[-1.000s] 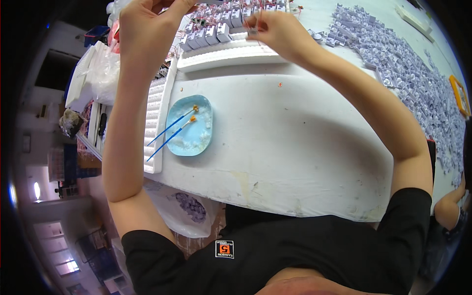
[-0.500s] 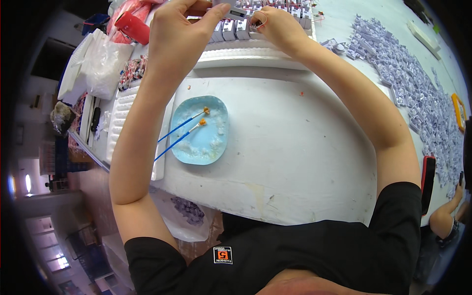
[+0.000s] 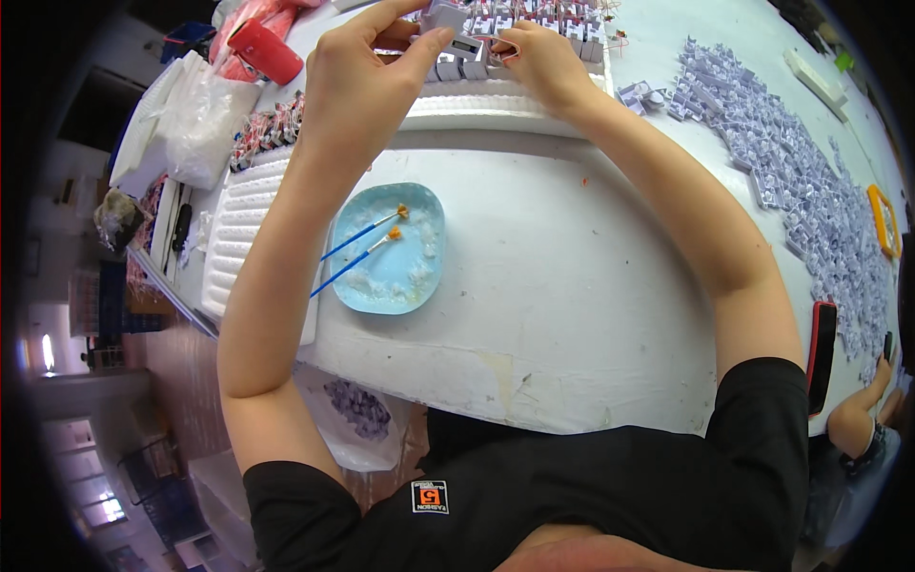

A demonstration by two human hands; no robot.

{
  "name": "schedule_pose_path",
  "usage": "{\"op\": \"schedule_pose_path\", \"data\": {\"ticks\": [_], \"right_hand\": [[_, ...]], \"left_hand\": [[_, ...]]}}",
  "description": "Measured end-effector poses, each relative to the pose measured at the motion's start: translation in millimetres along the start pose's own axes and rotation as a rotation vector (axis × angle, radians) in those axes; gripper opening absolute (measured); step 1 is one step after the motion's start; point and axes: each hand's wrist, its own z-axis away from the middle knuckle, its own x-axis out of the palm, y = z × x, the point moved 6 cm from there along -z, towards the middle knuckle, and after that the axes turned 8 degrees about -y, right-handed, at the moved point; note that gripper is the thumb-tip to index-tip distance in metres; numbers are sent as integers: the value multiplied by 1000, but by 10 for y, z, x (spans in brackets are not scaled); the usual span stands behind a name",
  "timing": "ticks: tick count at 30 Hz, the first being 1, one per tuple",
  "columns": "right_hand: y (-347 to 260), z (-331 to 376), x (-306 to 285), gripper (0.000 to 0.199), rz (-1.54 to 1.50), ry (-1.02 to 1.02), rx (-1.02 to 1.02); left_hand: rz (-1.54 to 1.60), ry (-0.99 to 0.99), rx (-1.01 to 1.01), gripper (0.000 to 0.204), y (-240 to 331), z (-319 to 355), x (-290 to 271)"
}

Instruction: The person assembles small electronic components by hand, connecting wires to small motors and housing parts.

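Observation:
My left hand (image 3: 367,81) is closed on a small grey plastic casing (image 3: 444,19) with a dark slot, held up at the top of the view. Close on its right, my right hand (image 3: 545,69) pinches thin reddish wires (image 3: 499,48) beside the casing. Whether the wires join the casing, I cannot tell. Beneath both hands, a white foam tray (image 3: 486,107) carries rows of similar grey casings (image 3: 583,38) with red and white wires. Nearer to me, a light-blue plastic dish (image 3: 410,276) holds whitish residue and two blue-handled brushes (image 3: 357,259) with orange-brown tips.
A wide heap of grey plastic parts (image 3: 762,143) covers the right side. Near it lie a red-edged phone (image 3: 822,357) and an orange frame (image 3: 884,221). At left are a ridged foam tray (image 3: 243,224), a red cylinder (image 3: 265,51) and a plastic bag (image 3: 202,124). Another person's arm (image 3: 858,410) shows far right.
Both hands have come slightly lower and nearer to me. The casing in my left hand has tilted and moved down with it; the right hand still pinches the wires.

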Motion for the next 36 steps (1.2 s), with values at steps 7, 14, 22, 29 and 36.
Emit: {"op": "schedule_pose_path", "data": {"ticks": [7, 14, 22, 29, 36], "right_hand": [[10, 22, -97, 17, 18, 83, -46], [-17, 16, -59, 17, 22, 72, -12], [6, 27, -100, 16, -162, 57, 86], [-69, 65, -86, 26, -35, -32, 91], [-68, 54, -96, 30, -6, 27, 30]], "left_hand": [[3, 19, 1, 37, 54, 75, -9], [16, 18, -6, 37, 33, 82, -16], [20, 26, -8, 35, -39, 118, 2], [-15, 38, 12, 35, -29, 143, 8], [-88, 36, 93, 39, -92, 171, 13]]}}
